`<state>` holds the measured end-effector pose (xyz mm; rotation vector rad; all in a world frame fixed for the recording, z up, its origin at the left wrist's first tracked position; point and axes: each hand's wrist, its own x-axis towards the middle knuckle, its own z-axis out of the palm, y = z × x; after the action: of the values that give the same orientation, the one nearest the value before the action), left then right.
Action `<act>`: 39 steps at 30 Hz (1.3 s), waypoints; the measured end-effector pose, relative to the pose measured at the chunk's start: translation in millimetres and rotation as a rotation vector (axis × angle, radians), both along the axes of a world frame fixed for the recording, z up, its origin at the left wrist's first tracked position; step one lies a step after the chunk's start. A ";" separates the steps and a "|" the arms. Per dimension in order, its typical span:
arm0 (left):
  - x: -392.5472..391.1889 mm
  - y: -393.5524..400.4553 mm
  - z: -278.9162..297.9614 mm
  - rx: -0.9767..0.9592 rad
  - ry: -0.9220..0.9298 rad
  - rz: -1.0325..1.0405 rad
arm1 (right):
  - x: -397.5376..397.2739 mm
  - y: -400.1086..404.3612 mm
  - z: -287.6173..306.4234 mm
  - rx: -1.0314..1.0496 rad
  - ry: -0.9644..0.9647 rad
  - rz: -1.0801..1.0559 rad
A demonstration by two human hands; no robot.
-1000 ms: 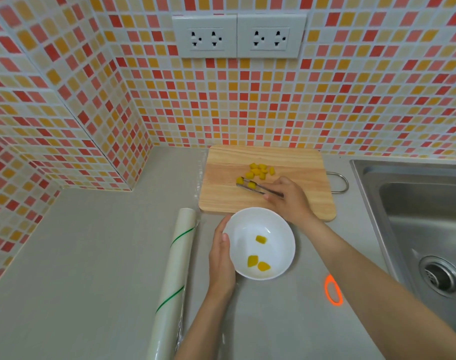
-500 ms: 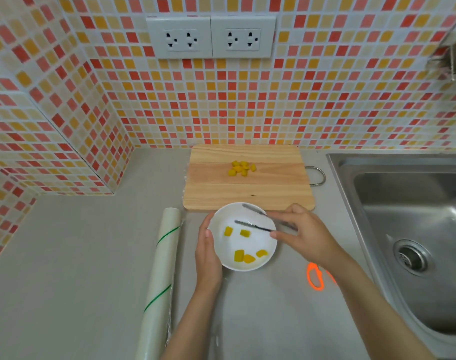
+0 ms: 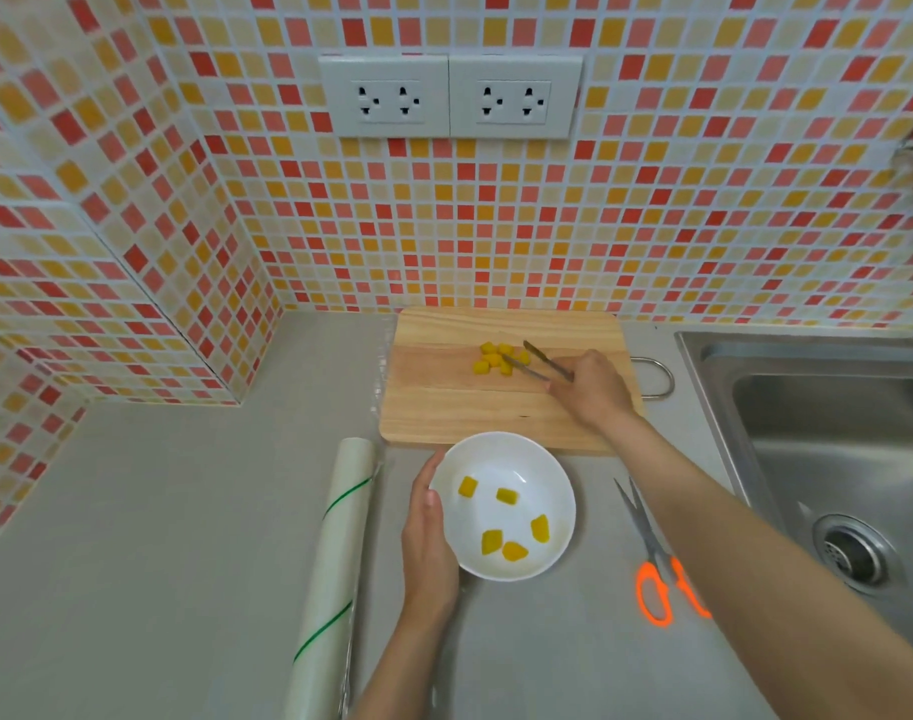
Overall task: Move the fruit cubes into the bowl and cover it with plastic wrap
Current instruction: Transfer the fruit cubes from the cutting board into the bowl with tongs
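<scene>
A white bowl (image 3: 537, 459) stands on the grey counter in front of the wooden cutting board (image 3: 444, 407) and holds several yellow fruit cubes (image 3: 506, 496). My left hand (image 3: 428, 537) cups the bowl's left side with the thumb on the rim. My right hand (image 3: 594, 389) is over the board and grips metal tongs (image 3: 535, 363). The tongs' tips are spread apart at the small pile of fruit cubes (image 3: 496, 358) on the board. A roll of plastic wrap (image 3: 335, 563) lies to the left of the bowl.
Scissors with orange handles (image 3: 652, 558) lie right of the bowl, partly under my right forearm. A steel sink (image 3: 828, 449) fills the right side. Tiled walls close off the back and left, with two sockets (image 3: 449, 98) above the board.
My right hand carried the tongs from over the bowl back up to the cube pile on the board. More cubes lie in the bowl than a second ago. The left hand stayed at the bowl.
</scene>
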<state>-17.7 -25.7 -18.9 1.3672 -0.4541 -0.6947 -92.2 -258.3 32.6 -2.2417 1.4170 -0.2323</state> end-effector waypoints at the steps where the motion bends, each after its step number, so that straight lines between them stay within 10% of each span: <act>1: 0.0 0.0 0.0 0.001 0.001 0.001 | 4.2 -1.1 -3.1 0.007 0.011 0.018; 21: -1.0 -0.1 0.0 0.000 0.002 0.018 | -41.3 70.4 18.7 -0.010 -0.476 0.108; 29: -1.4 1.5 4.3 0.003 0.005 -0.013 | -83.5 117.1 31.3 0.142 -0.331 0.312; 39: -0.2 2.5 4.3 0.021 0.000 -0.013 | -66.4 68.8 30.5 0.009 -0.349 0.075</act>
<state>-17.9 -23.3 -14.6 1.3851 -0.4576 -0.7121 -158.7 -189.5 63.0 -2.1146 1.1448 -0.5600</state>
